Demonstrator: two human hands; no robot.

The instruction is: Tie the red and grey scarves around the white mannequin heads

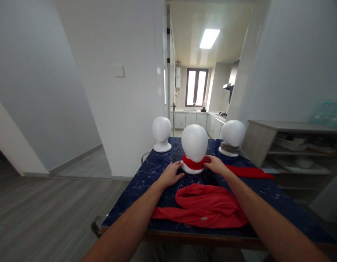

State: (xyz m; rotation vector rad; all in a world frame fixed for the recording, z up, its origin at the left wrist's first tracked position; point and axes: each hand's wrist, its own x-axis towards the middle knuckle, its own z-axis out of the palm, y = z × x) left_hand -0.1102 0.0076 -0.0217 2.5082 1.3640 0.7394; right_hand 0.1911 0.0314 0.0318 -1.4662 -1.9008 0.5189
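A white mannequin head (195, 142) stands upright on the table, with a bright red scarf (193, 163) wrapped round its neck. My right hand (214, 165) closes its fingers on this scarf at the right side of the neck. At the left side of the neck and base, my left hand (171, 175) has its fingers apart, the tips by the scarf's edge. A red length of cloth (250, 171) runs to the right behind my right wrist; whether it joins the scarf is hidden. Nearer me, between my forearms, lies a loosely folded coral-red scarf (209, 205).
Another bare white mannequin head (161, 131) stands at the back left of the dark blue table (135, 193). At the back right, a third head (233, 133) wears a grey scarf (229, 148). A shelf unit (262, 140) stands right of the table. Beyond is a kitchen doorway.
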